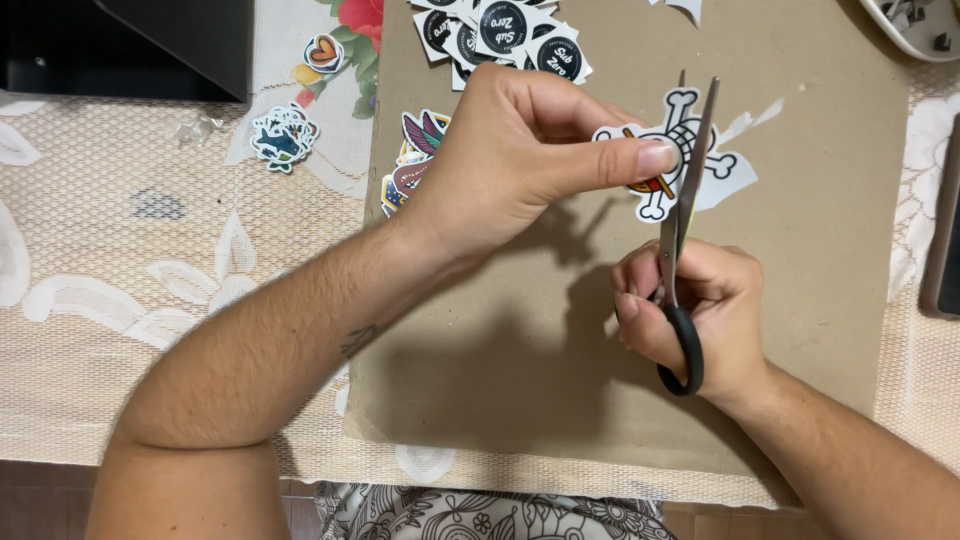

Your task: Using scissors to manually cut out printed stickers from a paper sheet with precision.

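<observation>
Pinching skull-and-crossbones sticker (672, 150) between left hand (510, 165) thumb and fingers above cardboard sheet (800, 300), right hand (700, 310) closed through scissors (685, 230) handles just below, blades pointing up, slightly parted across sticker's right edge.

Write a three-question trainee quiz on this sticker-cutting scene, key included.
1. True or false: the right hand works the scissors.
2. What does the left hand pinch?
A. a round black sticker
B. the skull-and-crossbones sticker
C. a heart sticker
3. Fill in: the hands work above a sheet of brown ____.

Key: 1 true; 2 B; 3 cardboard.
</observation>
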